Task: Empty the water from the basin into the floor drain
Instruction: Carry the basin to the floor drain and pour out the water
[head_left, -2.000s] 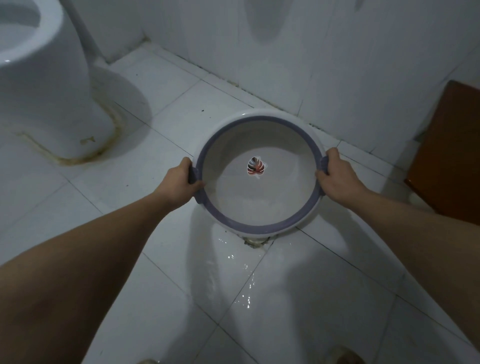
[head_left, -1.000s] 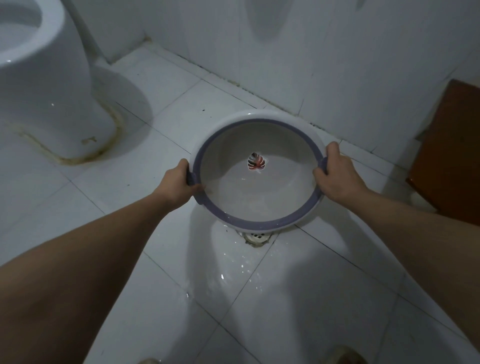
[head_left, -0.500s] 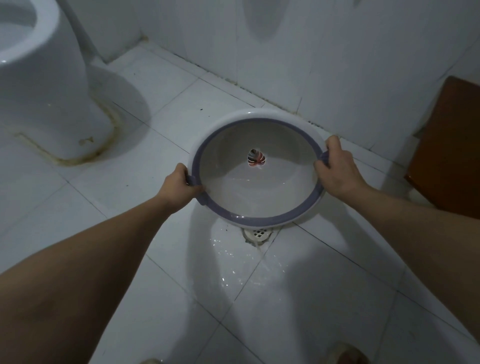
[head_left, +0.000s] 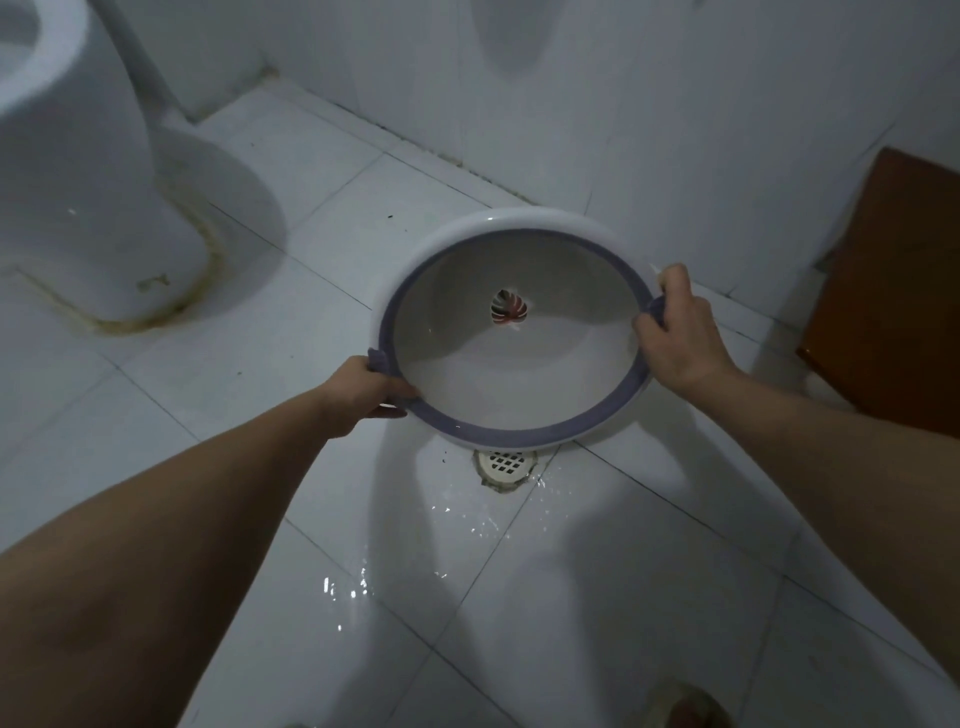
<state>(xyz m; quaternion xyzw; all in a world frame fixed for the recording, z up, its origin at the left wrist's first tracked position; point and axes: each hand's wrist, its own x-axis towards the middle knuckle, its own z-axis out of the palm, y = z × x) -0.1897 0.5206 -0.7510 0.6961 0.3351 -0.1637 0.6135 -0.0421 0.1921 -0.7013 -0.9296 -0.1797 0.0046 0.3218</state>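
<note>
1. Basin, round and white with a grey-purple rim, hung in the air above the tiled floor, tipped with its near lip lowest and just above the floor drain.
2. Left hand was closed around the rim at the near-left side, on what looked like a small grip; right hand was closed around the rim on the far-right side, fingers curled over the edge.
3. Little or no water showed inside; only a leaf sticker marked the bottom. Wet patches glistened on the tiles near the drain, so the pour seemed nearly finished.
4. Judged by its look, the basin was stiff plastic and light with so little in it, though a wet rim could be slippery. Two opposite holds on the rim seemed the sound way to steer the tilt.
5. A toilet stood well apart at the left, a brown wooden thing at the right.
</note>
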